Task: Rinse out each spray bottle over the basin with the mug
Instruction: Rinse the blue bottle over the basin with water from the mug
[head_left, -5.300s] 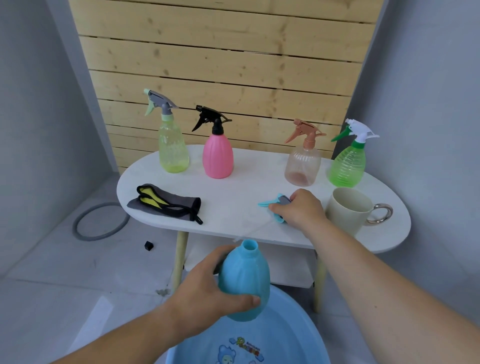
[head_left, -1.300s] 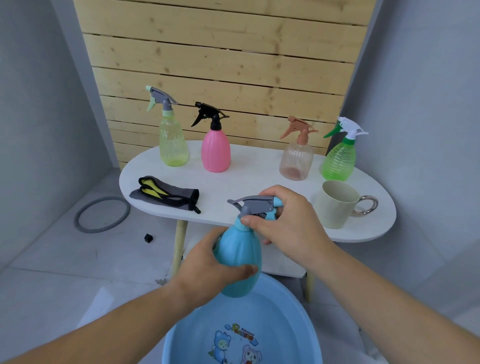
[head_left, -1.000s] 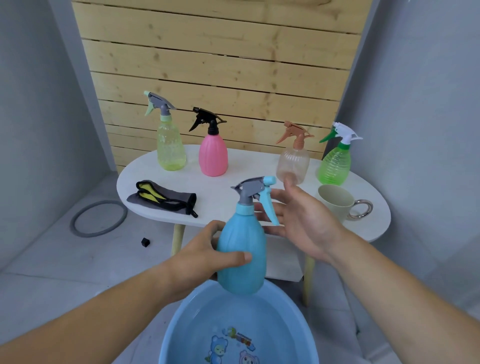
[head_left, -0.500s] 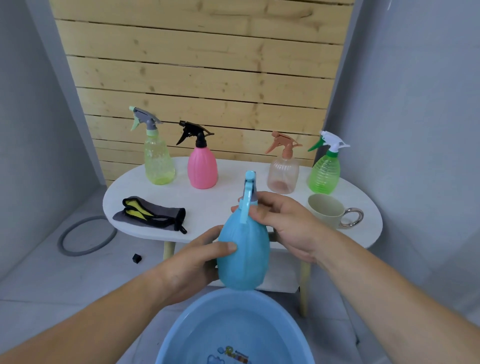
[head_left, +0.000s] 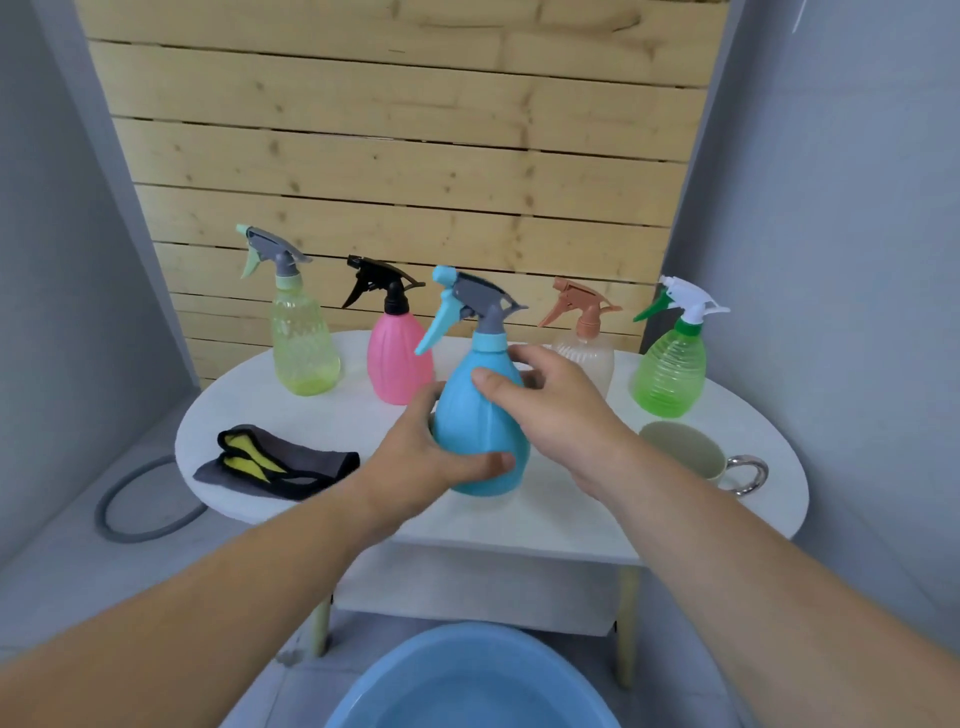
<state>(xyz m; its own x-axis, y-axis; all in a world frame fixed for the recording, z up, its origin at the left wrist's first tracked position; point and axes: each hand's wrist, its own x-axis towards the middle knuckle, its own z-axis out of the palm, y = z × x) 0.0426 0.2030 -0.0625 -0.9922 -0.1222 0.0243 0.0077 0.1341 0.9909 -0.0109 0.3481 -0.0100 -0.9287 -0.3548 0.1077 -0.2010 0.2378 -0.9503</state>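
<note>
Blue spray bottle (head_left: 475, 421) stands upright over the middle of the tabletop (head_left: 519, 525), its round ribbed body opaque. A grey head with a pale blue trigger is seated on its collar, nozzle pointing left. I cannot tell whether its base touches the surface. The left hand (head_left: 410, 462) has its grip curled round the lower body, thumb across the front. The right hand (head_left: 561, 410) clasps the shoulder, thumb in front and fingers behind.

Half a second ago it hung off the front edge, above the basin (head_left: 415, 691), trigger facing the camera. Five seconds ago its neck was bare.

Behind it are the pink bottle (head_left: 397, 364) and peach bottle (head_left: 587, 358), with the yellow bottle (head_left: 304, 343) and green bottle (head_left: 670, 369) at the row's ends. The mug (head_left: 685, 452) sits near on the right, the folded grey cloth (head_left: 280, 462) on the left. Bare tabletop lies between the bottle and the front edge.
</note>
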